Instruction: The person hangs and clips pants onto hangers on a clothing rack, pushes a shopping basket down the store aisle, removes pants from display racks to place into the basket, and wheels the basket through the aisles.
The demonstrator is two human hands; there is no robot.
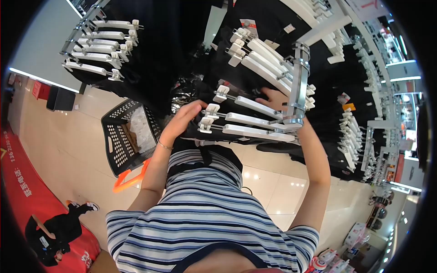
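White clip hangers (248,119) carrying black garments (214,134) hang in a row from a metal rail (299,86). My left hand (185,117) is at the clip end of the nearest hangers, its fingers closed over the edge of a black garment beside the clips. Its fingertips are partly hidden against the dark cloth. My right hand (274,98) reaches in between the hangers near the rail, with finger and thumb apart. A hanger bar covers part of that hand and wrist. Farther along the rail, more white hangers (264,57) stand close together.
Left of me on the tiled floor is a black basket (119,136) with an orange handle (132,176), holding clear plastic. Further hangers with black clothes (100,45) hang at upper left, others (349,139) at right. A person in black (54,232) is at lower left.
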